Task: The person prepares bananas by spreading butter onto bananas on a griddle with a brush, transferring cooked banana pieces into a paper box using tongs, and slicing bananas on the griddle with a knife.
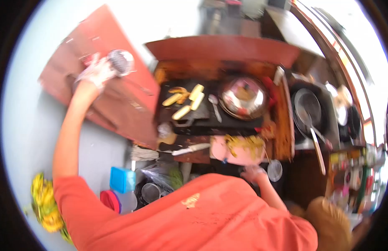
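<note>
Left hand [97, 73], stretched far out over the slanting red-brown panel [137, 94], with its fingers just beside a round perforated metal utensil [120, 62]; blur hides whether they grip it. The perforated face lies to the right of the fingers, inside the panel's upper edge; its long axis cannot be told. The panel's surface runs from this hand down to the dark work surface [240, 125], leaving a broad span between the two hands.

Right hand [253, 172], close to the body at the near edge of a pink cutting board [219, 144]; contact and finger closure cannot be told. The board lies ahead and to the left of this hand, its long axis left to right, with yellow banana peels [246, 144] spread lengthwise upon it. A small mesh strainer [275, 170] sits just to the right of the hand, its handle pointing away from the body, so room is narrow on that side. A knife [192, 149] lies left of the board, long axis also left to right.

Beyond the right hand and board: a spoon [215, 108], bowl end away from the body; a domed metal lid [245, 98]; and, farther left, peeled banana pieces [197, 101], slanting away and rightward.
</note>
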`<move>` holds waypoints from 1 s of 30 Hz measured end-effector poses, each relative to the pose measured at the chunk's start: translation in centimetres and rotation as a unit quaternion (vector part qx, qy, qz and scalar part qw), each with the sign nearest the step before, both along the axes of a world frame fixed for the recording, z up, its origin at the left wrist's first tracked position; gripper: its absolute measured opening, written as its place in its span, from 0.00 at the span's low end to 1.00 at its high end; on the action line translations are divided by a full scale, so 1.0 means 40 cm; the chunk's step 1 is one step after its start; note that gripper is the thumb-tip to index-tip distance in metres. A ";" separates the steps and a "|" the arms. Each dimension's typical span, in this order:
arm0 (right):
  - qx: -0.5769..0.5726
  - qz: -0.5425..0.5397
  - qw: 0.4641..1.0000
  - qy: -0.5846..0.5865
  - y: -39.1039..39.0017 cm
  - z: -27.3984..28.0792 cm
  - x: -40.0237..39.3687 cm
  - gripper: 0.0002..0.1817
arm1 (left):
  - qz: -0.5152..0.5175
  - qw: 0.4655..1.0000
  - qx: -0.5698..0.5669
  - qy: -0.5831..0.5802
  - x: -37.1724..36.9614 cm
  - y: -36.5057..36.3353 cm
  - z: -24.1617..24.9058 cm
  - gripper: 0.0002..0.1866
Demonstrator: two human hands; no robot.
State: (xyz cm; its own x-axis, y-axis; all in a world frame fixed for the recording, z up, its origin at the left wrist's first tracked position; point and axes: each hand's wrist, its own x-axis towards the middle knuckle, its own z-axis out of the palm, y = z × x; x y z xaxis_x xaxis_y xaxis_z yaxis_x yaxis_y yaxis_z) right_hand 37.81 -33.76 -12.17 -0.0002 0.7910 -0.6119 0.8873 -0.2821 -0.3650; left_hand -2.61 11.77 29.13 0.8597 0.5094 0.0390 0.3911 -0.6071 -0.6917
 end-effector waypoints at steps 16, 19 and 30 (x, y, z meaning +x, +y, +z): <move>0.122 -0.435 0.882 0.137 -0.071 -0.046 0.105 0.19 | -0.106 0.927 -0.359 -0.024 1.033 -0.628 -0.985 0.14; 0.146 -0.548 0.819 0.087 -0.028 -0.196 0.185 0.16 | -0.119 0.918 -0.377 -0.027 1.142 -0.642 -1.113 0.15; 0.221 -0.615 0.757 -0.011 0.280 -0.716 0.378 0.13 | 0.055 0.886 -0.458 -0.059 1.305 -0.688 -1.097 0.09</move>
